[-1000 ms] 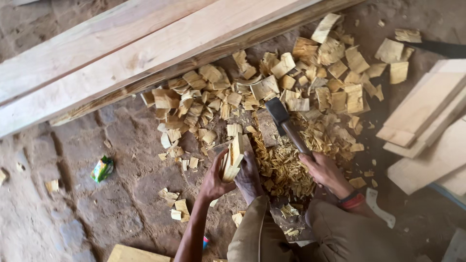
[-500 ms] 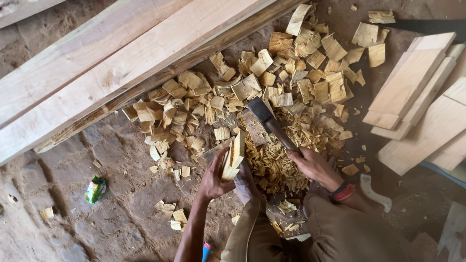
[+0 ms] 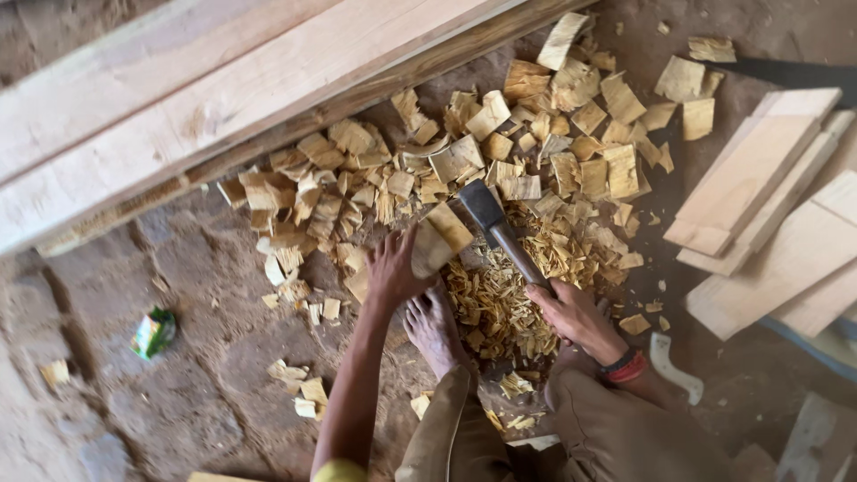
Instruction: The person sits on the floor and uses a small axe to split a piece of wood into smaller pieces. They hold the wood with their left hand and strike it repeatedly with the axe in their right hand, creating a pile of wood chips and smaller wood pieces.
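Note:
My left hand [image 3: 393, 268] grips a small pale wood block [image 3: 439, 239] and holds it upright on the ground, tilted to the right. My right hand [image 3: 571, 312] is closed around the handle of a hatchet [image 3: 489, 214], and its dark metal blade rests against the block's top edge. A red band sits on my right wrist. My bare foot [image 3: 435, 326] is planted just below the block. A heap of fine wood shavings [image 3: 500, 303] lies between my hands.
Many flat wood chips [image 3: 536, 134] are scattered behind the block. Long planks [image 3: 223, 98] cross the upper left. Cut boards [image 3: 768, 214] are stacked at the right. A green wrapper [image 3: 153, 332] lies on the stone floor at the left.
The hatchet has come down from above the block until its blade meets the block's top. The block now leans more to the right. The camera view has shifted slightly.

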`<state>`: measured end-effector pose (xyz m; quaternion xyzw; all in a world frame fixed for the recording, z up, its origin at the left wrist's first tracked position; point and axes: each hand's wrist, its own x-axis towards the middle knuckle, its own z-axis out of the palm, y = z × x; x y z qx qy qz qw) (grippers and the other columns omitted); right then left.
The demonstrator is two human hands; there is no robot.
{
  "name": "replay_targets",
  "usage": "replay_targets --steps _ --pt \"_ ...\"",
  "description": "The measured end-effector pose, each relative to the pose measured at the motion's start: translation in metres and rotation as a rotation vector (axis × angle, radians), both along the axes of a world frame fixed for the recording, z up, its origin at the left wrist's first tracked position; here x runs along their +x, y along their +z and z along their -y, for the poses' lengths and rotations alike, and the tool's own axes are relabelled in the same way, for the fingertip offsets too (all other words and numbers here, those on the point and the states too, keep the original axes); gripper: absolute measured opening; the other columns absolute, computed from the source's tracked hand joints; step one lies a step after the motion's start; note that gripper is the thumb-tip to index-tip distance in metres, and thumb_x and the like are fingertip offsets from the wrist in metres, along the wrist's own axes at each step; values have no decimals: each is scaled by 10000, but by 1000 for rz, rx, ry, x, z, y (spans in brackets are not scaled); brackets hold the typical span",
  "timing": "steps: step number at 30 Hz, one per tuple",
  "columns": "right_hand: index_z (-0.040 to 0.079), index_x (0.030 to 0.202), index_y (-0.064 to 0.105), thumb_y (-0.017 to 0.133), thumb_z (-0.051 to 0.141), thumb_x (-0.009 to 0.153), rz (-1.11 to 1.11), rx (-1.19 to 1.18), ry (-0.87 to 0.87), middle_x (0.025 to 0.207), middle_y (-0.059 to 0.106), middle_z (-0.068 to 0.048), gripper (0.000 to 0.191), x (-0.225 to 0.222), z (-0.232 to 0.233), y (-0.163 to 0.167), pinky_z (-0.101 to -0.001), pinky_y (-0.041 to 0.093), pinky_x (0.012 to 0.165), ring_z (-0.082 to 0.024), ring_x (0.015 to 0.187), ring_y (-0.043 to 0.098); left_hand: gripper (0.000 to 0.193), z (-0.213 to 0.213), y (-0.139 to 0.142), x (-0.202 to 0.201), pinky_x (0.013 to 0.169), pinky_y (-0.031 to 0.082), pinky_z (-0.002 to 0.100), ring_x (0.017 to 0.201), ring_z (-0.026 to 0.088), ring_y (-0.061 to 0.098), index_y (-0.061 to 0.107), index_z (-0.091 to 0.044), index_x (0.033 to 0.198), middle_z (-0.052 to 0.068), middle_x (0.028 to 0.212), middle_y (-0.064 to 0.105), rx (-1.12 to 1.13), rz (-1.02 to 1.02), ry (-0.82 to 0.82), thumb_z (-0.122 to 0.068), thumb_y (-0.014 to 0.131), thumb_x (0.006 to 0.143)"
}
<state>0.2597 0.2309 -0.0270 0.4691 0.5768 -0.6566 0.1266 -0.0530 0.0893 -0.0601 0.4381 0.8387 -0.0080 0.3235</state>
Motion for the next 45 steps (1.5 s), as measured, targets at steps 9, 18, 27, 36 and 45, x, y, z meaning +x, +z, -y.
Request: replay_targets --steps 9,18,27,36,45 --pt "59 936 572 570 427 994 102 -20 -31 574 471 44 373 -11 -5 14 -261 373 336 -76 390 418 1329 -15 -2 -9 1171 256 680 1450 450 338 241 -106 1588 260 1563 355 -154 74 -2 -505 970 551" --pt "43 998 625 544 383 1018 96 139 75 581 480 12 350 -23 -11 31 -273 387 326 -98 398 433 1249 -10 14 19 1175 96 722 1493 498 166 152 -167 1594 279 1625 165 -99 108 115 -464 937 670" --pt "44 1010 553 488 323 1031 -158 178 82 623 499 48 287 -48 -51 101 -237 405 299 -62 406 442 930 -14 -6 30 1128 333 616 1357 425 430 337 -131 1498 254 1445 439 -106 89 230 -274 867 748" --pt "47 988 578 500 341 1037 9 48 74 602 481 31 309 -85 -11 75 -229 386 314 -62 397 424 778 -6 -2 29 1140 253 699 1408 532 329 322 -91 1491 350 1546 306 -7 59 282 -146 743 839" --pt "66 1002 536 482 315 1063 -319 145 109 627 484 56 262 -75 -56 131 -210 405 306 -42 407 431 748 -4 -6 44 1145 261 665 1350 465 405 382 -131 1458 286 1417 441 -21 74 312 -73 726 797"
